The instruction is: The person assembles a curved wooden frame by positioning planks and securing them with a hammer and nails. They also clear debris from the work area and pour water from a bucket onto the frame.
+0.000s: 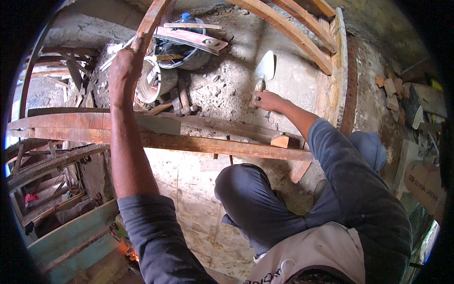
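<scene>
My left hand [125, 71] is wrapped round an upright wooden beam [153, 18] at the upper left, the arm stretched far forward. Out over the dusty concrete floor, my right hand [270, 101] has its fingers closed at the handle of a trowel [266, 65], whose pale pointed blade lies away from me. Just below that hand is a small thin tool, partly covered by the fingers. A long wooden beam [227, 146] crosses in front of my bent knee, with a small wood block [280, 140] on it.
Beyond the crossing beam stand a white bucket [147, 94] and a dark bucket [198, 59] with a pinkish spirit level [208, 40] across it. Hammers [183, 94] rest beside them. A wooden frame [337, 71] rises at the right, and broken bricks [391, 92] are piled farther right.
</scene>
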The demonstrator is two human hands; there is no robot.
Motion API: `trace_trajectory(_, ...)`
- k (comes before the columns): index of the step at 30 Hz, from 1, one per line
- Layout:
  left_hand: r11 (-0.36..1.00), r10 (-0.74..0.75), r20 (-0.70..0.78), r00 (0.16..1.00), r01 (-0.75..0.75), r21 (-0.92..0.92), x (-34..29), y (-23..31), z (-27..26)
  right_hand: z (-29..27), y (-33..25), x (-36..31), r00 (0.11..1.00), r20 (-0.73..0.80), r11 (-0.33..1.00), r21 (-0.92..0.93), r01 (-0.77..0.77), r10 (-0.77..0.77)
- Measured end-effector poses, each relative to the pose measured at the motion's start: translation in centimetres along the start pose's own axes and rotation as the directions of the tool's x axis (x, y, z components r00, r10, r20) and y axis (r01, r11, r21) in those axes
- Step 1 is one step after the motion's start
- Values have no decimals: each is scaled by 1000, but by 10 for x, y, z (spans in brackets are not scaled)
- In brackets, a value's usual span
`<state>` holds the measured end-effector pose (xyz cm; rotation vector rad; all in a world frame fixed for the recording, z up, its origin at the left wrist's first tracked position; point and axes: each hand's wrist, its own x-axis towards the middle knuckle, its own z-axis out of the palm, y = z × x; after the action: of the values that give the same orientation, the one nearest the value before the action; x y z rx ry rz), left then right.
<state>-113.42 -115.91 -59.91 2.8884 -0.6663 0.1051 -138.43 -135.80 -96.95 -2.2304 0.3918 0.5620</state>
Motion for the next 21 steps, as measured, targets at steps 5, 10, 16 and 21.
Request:
trace_trajectory(5, 999, 15, -14, 1000, -15, -51, -7, 1, -2, 4, 0, 10, 997, -43, 997, -42, 58, -59)
trace_trajectory(10, 997, -45, 74, 996, 49, -58, -5, 6, -3, 4, 18, 5, 991, -42, 992, -34, 125, -126)
trace_trajectory(16, 998, 59, 24, 998, -60, 13, -6, 7, -4, -24, 27, -25, 992, -52, 993, 18, 116, -115)
trace_trajectory(21, 998, -27, 63, 998, 24, 54, 0, 3, -4, -37, 26, -52, 995, -75, 994, 81, 77, -71)
